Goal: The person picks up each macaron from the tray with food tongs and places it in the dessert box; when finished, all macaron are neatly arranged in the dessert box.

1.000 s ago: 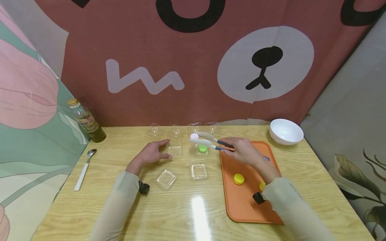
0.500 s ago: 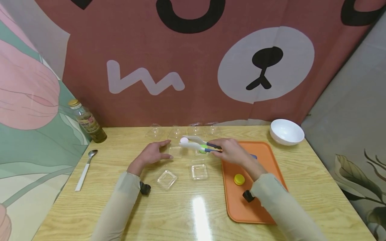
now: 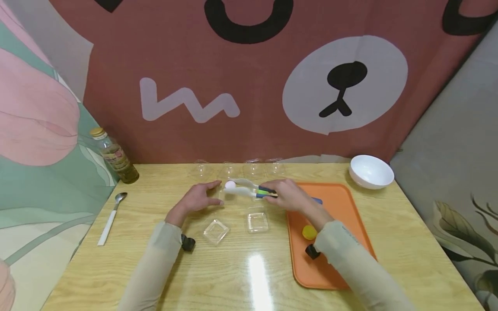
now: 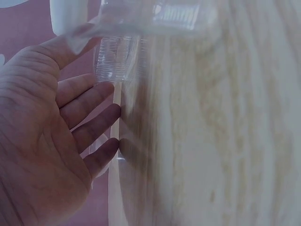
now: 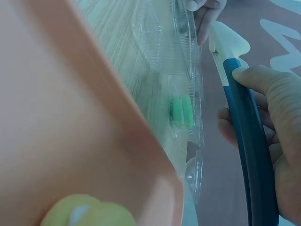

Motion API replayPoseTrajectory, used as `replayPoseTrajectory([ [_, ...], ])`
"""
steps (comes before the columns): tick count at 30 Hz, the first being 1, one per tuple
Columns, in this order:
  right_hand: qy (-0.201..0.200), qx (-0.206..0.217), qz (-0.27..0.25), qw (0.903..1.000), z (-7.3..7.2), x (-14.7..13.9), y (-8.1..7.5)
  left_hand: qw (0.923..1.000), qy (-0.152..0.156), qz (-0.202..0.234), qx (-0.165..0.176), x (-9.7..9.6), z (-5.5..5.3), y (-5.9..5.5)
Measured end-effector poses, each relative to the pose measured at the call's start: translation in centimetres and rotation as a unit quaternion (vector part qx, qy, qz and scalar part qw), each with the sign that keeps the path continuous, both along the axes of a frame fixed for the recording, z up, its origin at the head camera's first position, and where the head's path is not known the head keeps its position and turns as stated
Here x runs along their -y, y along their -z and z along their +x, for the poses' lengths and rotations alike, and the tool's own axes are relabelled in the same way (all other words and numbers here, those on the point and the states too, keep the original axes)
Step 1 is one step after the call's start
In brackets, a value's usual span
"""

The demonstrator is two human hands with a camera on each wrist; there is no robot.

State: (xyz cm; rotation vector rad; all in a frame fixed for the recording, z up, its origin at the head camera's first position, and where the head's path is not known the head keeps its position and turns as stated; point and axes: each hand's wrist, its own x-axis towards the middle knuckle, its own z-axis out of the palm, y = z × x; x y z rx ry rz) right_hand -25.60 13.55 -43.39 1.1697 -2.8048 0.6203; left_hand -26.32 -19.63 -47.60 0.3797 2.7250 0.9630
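Observation:
My right hand (image 3: 287,195) grips a pair of tongs (image 3: 243,191) with white tips and dark blue handles. A pale pink macaron (image 3: 230,185) sits between the tips, over the clear plastic box near my left hand (image 3: 197,198). The left fingers are spread and loosely bent beside that box; whether they touch it is hard to tell. In the right wrist view a green macaron (image 5: 182,111) lies inside a neighbouring clear box (image 5: 162,61); the tongs partly cover it in the head view. A yellow macaron (image 3: 309,232) rests on the orange tray (image 3: 327,276).
Two more clear boxes, one square-on (image 3: 257,221) and one turned askew (image 3: 215,231), stand nearer the front. Raised clear lids (image 3: 253,167) line the back. A white bowl (image 3: 371,172) is at back right; an oil bottle (image 3: 118,162) and a spoon (image 3: 110,220) are left.
The right hand has carried the tongs and pink macaron leftward and slightly down, from beside the green macaron to over the box by my left hand. The left hand has stayed put.

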Motion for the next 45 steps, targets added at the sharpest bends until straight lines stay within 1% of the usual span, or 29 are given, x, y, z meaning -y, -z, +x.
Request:
replayPoseTrajectory([
  [4, 0.007, 0.002, 0.017, 0.9998, 0.1, -0.1, 0.0, 0.9999, 0.008, 0.006, 0.005, -0.5, -0.1, 0.1],
  [9, 0.001, 0.026, 0.029, 0.9992, -0.2, 0.6, 0.0, 0.9999, -0.006, 0.006, 0.005, -0.3, 0.1, 0.2],
  [11, -0.001, 0.032, 0.031, 0.999, -0.3, 0.8, 0.0, 1.0, -0.006, 0.005, 0.005, -0.1, 0.2, 0.1],
  [16, -0.006, 0.023, 0.036, 0.9991, -0.5, 1.4, 0.2, 1.0, -0.003, 0.003, 0.004, 0.0, 0.2, -0.1],
  [24, -0.022, 0.017, 0.035, 0.999, -1.0, 2.0, 0.4, 0.9999, -0.002, -0.016, -0.007, 0.1, 0.1, 0.1],
  [28, -0.028, 0.01, 0.031, 0.9991, -1.1, 2.1, 0.5, 0.9999, -0.005, -0.014, -0.005, 0.1, 0.0, 0.1],
  [34, -0.027, 0.005, 0.037, 0.9989, -1.0, 2.1, 0.7, 0.9999, -0.008, -0.014, -0.004, 0.0, -0.1, 0.3],
  [40, -0.022, 0.004, 0.047, 0.9987, -1.1, 2.1, 0.6, 0.9999, -0.009, -0.01, 0.001, 0.0, 0.0, 0.2],
  [45, -0.024, 0.009, 0.043, 0.9988, -1.0, 2.1, 0.6, 0.9999, -0.011, -0.003, 0.007, 0.0, 0.0, 0.2],
])
